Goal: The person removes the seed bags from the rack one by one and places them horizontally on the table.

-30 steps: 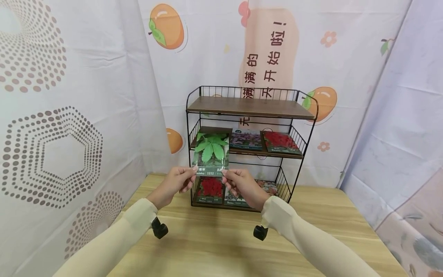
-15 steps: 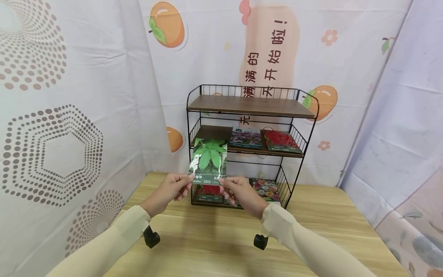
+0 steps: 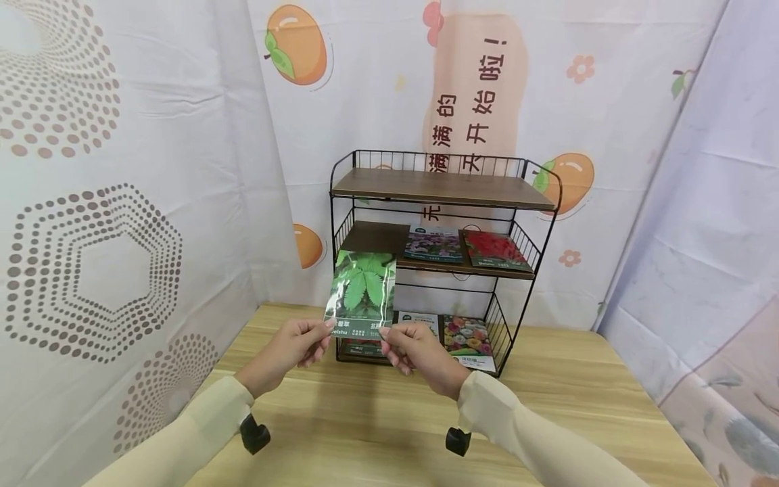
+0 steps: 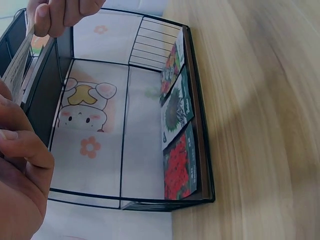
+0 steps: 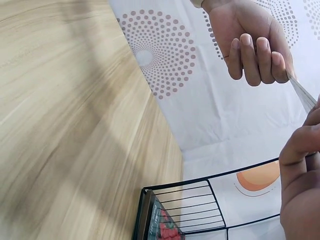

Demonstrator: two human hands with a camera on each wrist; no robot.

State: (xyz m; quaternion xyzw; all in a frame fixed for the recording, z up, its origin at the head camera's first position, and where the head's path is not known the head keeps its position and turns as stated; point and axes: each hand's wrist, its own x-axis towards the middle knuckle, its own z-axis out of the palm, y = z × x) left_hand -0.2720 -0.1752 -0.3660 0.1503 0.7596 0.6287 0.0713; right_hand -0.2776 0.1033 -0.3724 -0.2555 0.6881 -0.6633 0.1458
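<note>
A seed packet with a green leaf picture (image 3: 362, 287) is held upright in front of the shelf rack, tilted a little back. My left hand (image 3: 286, 353) pinches its lower left corner between thumb and fingers. At the lower right corner my right hand (image 3: 424, 353) pinches it the same way. Seen edge-on in the left wrist view, the leaf packet (image 4: 21, 62) looks thin. Behind it, the middle shelf (image 3: 376, 237) bears a purple-flower packet (image 3: 433, 244) and a red-flower packet (image 3: 496, 249), with bare board at its left.
The black wire rack (image 3: 535, 257) stands on a wooden table (image 3: 548, 406) against a printed curtain (image 3: 365, 81). Its bottom tier holds a red-flower packet (image 4: 179, 167), a white-and-green packet (image 4: 176, 111) and a mixed-flower packet (image 3: 467, 338). The top shelf (image 3: 441, 187) is bare wood.
Both hands have drawn the leaf packet down and slightly left, away from the middle shelf. More of that shelf's left part and of the bottom tier's right packets now shows.
</note>
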